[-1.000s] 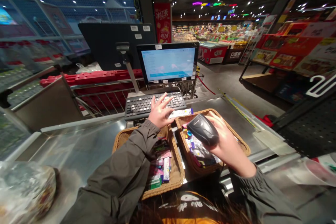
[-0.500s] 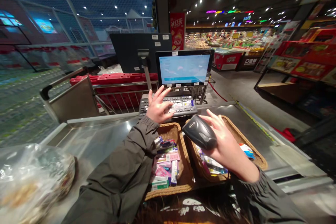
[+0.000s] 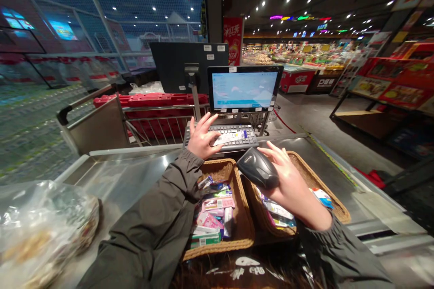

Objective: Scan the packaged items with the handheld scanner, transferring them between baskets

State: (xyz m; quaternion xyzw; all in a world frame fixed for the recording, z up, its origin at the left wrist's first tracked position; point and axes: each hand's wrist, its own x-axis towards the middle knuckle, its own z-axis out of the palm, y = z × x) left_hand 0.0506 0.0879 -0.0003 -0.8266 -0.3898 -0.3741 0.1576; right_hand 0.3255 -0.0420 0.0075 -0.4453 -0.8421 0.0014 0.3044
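Observation:
My left hand point(image 3: 202, 140) is over the keyboard point(image 3: 251, 143), pinching a slim white packet point(image 3: 233, 136) with a blue end; its upper fingers are spread. A black handheld barcode scanner point(image 3: 258, 169) is gripped in my right hand point(image 3: 294, 187), its head pointing left towards the packet. Below my left hand, a wicker basket point(image 3: 247, 207) contains several small boxes and packs point(image 3: 213, 212), some pink, white and green. A second wicker basket point(image 3: 317, 176) with more packs point(image 3: 276, 210) lies under my right hand, which partly hides it.
Behind the keyboard stands a lit monitor point(image 3: 242, 90), beside a second screen point(image 3: 172, 65) seen from behind. A metal counter point(image 3: 135, 169) runs beneath. A clear plastic bag point(image 3: 40, 230) lies at left. Metal cart rails point(image 3: 156, 126) border the far side.
The whole view has shifted slightly, with the screens now a little further right. Both hands keep nearly the same pose, still holding the packet and the scanner.

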